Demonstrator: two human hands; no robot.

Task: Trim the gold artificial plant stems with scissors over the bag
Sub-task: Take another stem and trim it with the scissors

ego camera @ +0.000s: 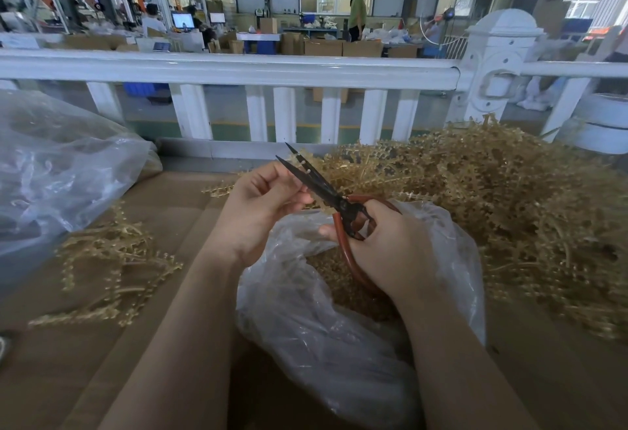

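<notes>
My right hand (387, 246) holds the scissors (326, 197) by the red loops, blades a little apart, just above the open clear bag (306, 327). My left hand (261, 205) fingers pinch a gold stem (306, 161) at the blades. The big gold pile (509, 208) crowds the right; small stems (112, 259) lie left on the brown tabletop (190, 219).

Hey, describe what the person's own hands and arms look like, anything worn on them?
Both forearms are bare as far as the frame shows: no sleeves, gloves, watch or bracelet visible. The left hand and right hand show no rings on the sides in view. Fingernails look short and unpainted.
</notes>
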